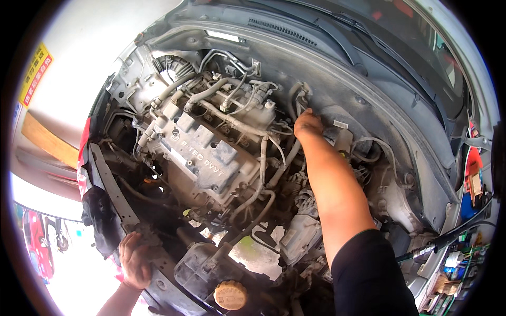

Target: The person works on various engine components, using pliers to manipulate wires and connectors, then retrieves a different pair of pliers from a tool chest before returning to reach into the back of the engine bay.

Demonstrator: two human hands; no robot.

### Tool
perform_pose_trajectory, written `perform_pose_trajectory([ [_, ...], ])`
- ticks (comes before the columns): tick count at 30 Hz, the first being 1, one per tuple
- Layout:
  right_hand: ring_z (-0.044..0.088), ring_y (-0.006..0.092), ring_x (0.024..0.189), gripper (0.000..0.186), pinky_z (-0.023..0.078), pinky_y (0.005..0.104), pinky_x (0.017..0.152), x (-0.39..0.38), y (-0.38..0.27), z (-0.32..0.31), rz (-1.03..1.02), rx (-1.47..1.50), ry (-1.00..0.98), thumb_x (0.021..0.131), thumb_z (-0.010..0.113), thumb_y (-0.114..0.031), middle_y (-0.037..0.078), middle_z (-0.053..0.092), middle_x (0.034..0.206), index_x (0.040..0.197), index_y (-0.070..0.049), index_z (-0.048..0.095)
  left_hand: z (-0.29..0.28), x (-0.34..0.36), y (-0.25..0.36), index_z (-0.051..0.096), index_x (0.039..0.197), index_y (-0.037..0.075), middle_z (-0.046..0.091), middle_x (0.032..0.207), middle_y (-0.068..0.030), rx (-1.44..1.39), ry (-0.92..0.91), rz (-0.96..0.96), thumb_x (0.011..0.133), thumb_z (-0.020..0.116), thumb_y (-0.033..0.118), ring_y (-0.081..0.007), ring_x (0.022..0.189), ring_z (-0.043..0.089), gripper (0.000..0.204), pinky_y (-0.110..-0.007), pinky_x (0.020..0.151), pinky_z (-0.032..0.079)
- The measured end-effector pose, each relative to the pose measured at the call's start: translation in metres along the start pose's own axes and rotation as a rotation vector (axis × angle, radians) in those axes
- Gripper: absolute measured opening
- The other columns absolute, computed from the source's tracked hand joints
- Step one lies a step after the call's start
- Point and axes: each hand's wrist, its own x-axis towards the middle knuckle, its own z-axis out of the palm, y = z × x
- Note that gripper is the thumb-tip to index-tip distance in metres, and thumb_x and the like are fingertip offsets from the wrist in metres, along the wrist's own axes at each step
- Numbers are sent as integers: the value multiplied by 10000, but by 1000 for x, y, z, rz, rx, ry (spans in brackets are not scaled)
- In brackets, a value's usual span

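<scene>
My right arm, in a black sleeve, reaches across the engine bay. At the far end my right hand (308, 125) is closed round a heater hose (302, 96) by the firewall; the hand itself hides part of the grip. My left hand (136, 262) lies with its fingers extended on the front crossmember (113, 192). Between the two sits a dusty engine with a grey plastic cover (203, 152). Several rubber hoses run along its right side, among them a long bent one (262, 166).
A black reservoir with a yellow cap (230, 295) stands near my left hand. The windshield cowl (337, 39) borders the far side. Shelves with tools and bottles (453, 263) are at the right. A red vehicle (37, 245) stands outside at left.
</scene>
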Motion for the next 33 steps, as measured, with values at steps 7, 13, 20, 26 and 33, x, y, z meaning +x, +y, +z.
perform_pose_trajectory([
  [7, 531, 376, 1203, 546, 464, 513, 889, -16, -6, -32, 51, -280, -254, 925, 539, -221, 261, 451, 1385, 1397, -1, 375, 2, -4, 0, 576, 982, 12, 539, 1175, -231, -26, 7, 0, 789, 490, 173, -446, 1123, 512, 265, -530, 963, 386],
  [13, 529, 397, 1220, 335, 464, 511, 929, -28, 5, -69, -22, -206, -301, 849, 570, -125, 196, 559, 1314, 1150, -7, 658, -3, -5, -3, 577, 985, 12, 537, 1184, -227, -32, 27, 19, 763, 496, 146, -440, 1126, 511, 272, -528, 974, 378],
  [20, 630, 344, 1069, 305, 516, 396, 874, -79, 0, -134, -257, 310, -186, 774, 555, -169, 221, 658, 1092, 995, -17, 698, -4, 1, 0, 583, 1002, 7, 525, 1200, -238, -42, 24, 44, 756, 497, 150, -440, 1155, 485, 297, -520, 994, 361],
  [26, 621, 227, 828, 182, 473, 351, 756, -252, 45, -241, -661, 1124, -437, 733, 554, -42, 103, 666, 853, 875, -28, 666, 2, -17, -4, 589, 1026, 17, 530, 1232, -208, -5, 18, 46, 899, 413, 266, -401, 1152, 492, 330, -470, 997, 346],
  [33, 546, 134, 789, 292, 439, 266, 727, -495, 200, -340, -659, 1702, -506, 675, 553, -43, 46, 625, 897, 953, -12, 637, 14, -17, -3, 586, 1062, 27, 545, 1199, -176, 6, 43, 198, 908, 385, 282, -379, 1092, 514, 360, -468, 938, 369],
])
